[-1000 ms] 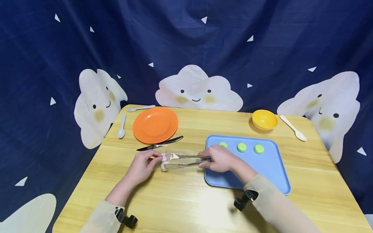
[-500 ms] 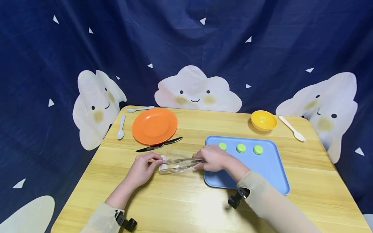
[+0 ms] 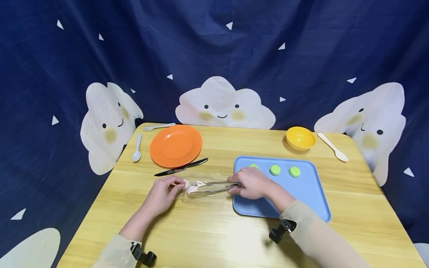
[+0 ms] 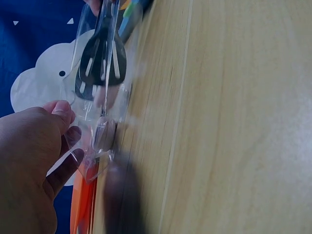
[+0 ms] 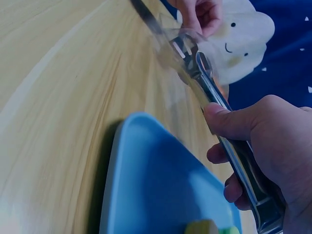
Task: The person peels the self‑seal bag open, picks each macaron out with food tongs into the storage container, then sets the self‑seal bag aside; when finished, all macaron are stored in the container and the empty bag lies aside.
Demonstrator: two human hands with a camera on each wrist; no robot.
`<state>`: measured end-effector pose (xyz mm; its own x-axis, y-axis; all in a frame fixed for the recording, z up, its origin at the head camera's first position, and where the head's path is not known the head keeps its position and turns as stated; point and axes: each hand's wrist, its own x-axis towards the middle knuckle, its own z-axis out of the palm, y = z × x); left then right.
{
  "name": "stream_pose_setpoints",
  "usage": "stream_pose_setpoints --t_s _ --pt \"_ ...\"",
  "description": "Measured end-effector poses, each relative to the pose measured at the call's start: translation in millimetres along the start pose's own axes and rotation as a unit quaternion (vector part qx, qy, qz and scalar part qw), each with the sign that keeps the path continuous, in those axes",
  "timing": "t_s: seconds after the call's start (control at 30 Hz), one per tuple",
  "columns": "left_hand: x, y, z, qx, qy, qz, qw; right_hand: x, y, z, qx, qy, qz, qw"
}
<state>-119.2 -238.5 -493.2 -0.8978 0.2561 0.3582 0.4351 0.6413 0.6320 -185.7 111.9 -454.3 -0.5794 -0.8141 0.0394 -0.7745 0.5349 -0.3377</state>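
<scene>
From above, the right hand (image 3: pixel 252 183) grips metal tongs (image 3: pixel 214 187) at the left edge of a blue tray (image 3: pixel 311 193). The tongs reach left into a clear bag (image 3: pixel 201 185) lying on the wooden table (image 3: pixel 214 238). Something pale and pink sits at the tong tips inside the bag. The left hand (image 3: pixel 163 195) pinches the bag's left end with curled fingers. Three green discs (image 3: pixel 275 170) sit in a row at the far side of the tray; the hand partly hides the left one. A black knife (image 3: pixel 181 168) lies just behind the bag, next to an orange plate (image 3: pixel 175 145). A white spoon (image 3: pixel 136 148) and a white fork (image 3: pixel 159 126) lie near the plate. A yellow bowl (image 3: pixel 300 137) and a cream spoon (image 3: pixel 333 147) are far off to the right. In the left wrist view, the thumb and fingers (image 4: pixel 61 114) hold the crinkly bag (image 4: pixel 105 87), and the slotted tong ends (image 4: pixel 101 61) show dark inside it. In the right wrist view, the thumb and fingers (image 5: pixel 229 122) wrap the tongs (image 5: pixel 229 131) tight, just above the tray (image 5: pixel 156 185), and the left hand (image 5: pixel 202 13) pinches the bag far off.
</scene>
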Motion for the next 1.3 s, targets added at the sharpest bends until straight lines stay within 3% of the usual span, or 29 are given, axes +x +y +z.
stream_pose_setpoints --t_s 0.43,0.77,0.97,1.3 --pt "0.2 -1.2 3.3 0.002 0.0 -0.003 1.0 -54 19 -17 0.011 0.032 0.047 0.998" --pt "0.9 -4.2 5.3 0.002 0.005 0.002 1.0 -107 34 -38 0.006 0.091 0.065 0.994" --pt "1.8 -4.6 5.6 0.005 -0.002 -0.003 1.0 -146 39 -49 0.0 0.118 0.11 0.987" --pt "4.8 -3.6 7.9 0.002 -0.006 -0.005 1.0 -201 47 -55 -0.025 0.129 0.164 0.978"
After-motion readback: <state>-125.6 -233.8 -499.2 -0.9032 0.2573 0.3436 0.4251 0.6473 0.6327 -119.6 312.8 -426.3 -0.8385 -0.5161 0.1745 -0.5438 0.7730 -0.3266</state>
